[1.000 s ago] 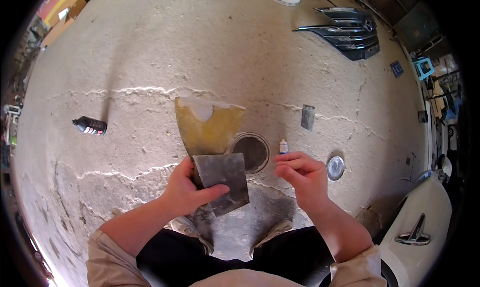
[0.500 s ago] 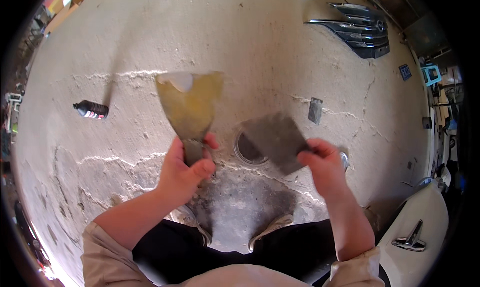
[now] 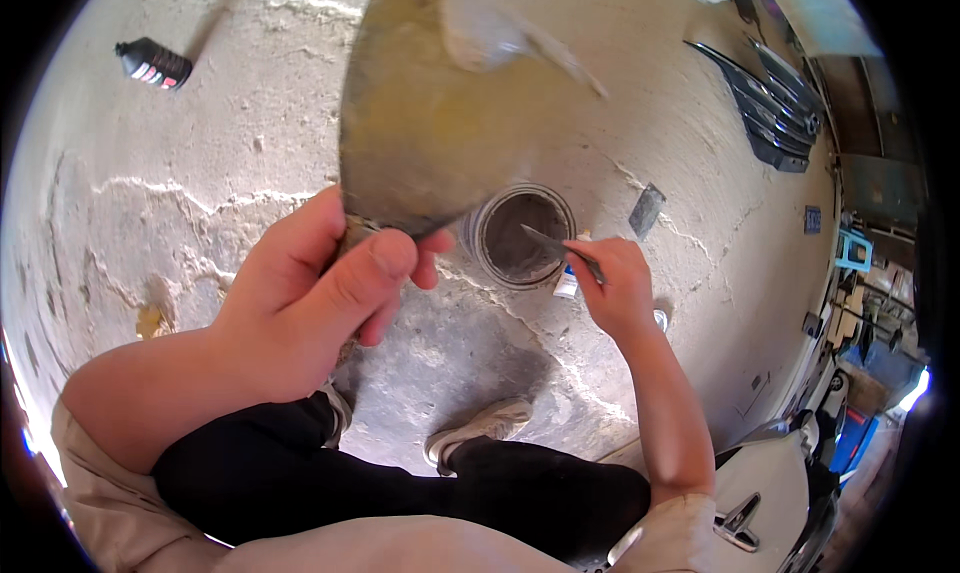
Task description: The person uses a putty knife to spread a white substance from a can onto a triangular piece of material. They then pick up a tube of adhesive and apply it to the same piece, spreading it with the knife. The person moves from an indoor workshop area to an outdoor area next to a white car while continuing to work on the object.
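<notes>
My left hand (image 3: 310, 283) is closed round the handle of a wide putty knife (image 3: 430, 123), raised close to the camera. Its yellowish-grey blade carries a whitish lump of putty (image 3: 475, 28) near the far edge. In my right hand (image 3: 615, 283) a thin dark scraper plate (image 3: 565, 253) is pinched, seen nearly edge-on. Its tip appears over the mouth of an open round can (image 3: 568, 213) with dark grey paste inside; whether it touches the paste I cannot tell. A small white and blue container (image 3: 566, 283) shows beside the can, partly hidden by my right hand.
On the cracked concrete floor lie a black bottle (image 3: 155, 63) at far left, a dark flat plate (image 3: 647, 209) right of the can, and a car grille (image 3: 770, 108) at far right. A white car panel (image 3: 765, 478) with a chrome emblem is at lower right.
The putty knife has come up closer to the camera. My right hand has turned the scraper plate from flat-on to edge-on, over the can. The whole view has shifted and tilted.
</notes>
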Demonstrator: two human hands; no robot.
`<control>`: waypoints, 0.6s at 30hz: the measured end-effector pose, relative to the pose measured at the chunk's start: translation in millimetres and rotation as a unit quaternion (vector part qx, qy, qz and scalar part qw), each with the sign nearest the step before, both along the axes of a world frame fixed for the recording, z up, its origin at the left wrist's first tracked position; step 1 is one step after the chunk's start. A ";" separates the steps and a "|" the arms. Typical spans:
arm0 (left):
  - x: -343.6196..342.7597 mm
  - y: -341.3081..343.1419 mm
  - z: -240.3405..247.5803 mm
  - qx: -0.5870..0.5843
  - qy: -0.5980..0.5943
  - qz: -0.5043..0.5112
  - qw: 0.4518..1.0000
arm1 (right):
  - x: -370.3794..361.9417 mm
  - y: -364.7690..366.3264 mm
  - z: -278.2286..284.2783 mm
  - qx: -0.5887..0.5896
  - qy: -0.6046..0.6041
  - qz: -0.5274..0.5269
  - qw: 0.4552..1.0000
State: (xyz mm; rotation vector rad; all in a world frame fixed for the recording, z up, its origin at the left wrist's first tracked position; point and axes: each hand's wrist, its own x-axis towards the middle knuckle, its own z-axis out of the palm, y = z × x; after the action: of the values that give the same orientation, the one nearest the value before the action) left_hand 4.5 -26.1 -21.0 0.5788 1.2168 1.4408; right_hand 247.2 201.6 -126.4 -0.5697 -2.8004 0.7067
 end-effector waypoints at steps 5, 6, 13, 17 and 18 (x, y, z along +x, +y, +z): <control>-2.5 -5.4 2.4 0.016 0.063 -0.028 0.997 | -41.8 2.4 -34.4 0.081 -0.140 0.134 0.978; -1.0 -5.6 3.5 0.024 0.059 -0.015 0.998 | -45.8 3.3 -41.5 0.085 -0.162 0.142 0.973; -5.3 -3.9 4.1 0.008 0.061 -0.062 0.996 | -58.6 -6.5 -84.3 0.139 -0.325 0.194 0.915; -4.8 -3.4 3.6 -0.004 0.071 -0.073 0.995 | -51.3 -5.8 -113.4 0.091 -0.350 0.170 0.917; -3.8 -4.3 3.5 -0.006 0.074 -0.065 0.995 | -52.4 -5.6 -121.9 0.055 -0.333 0.163 0.927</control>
State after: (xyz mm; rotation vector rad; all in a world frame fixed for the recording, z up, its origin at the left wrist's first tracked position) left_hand 0.7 -30.4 -17.4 0.7547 1.2782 1.2988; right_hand 194.8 196.0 -248.3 -0.3715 -3.6030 0.4562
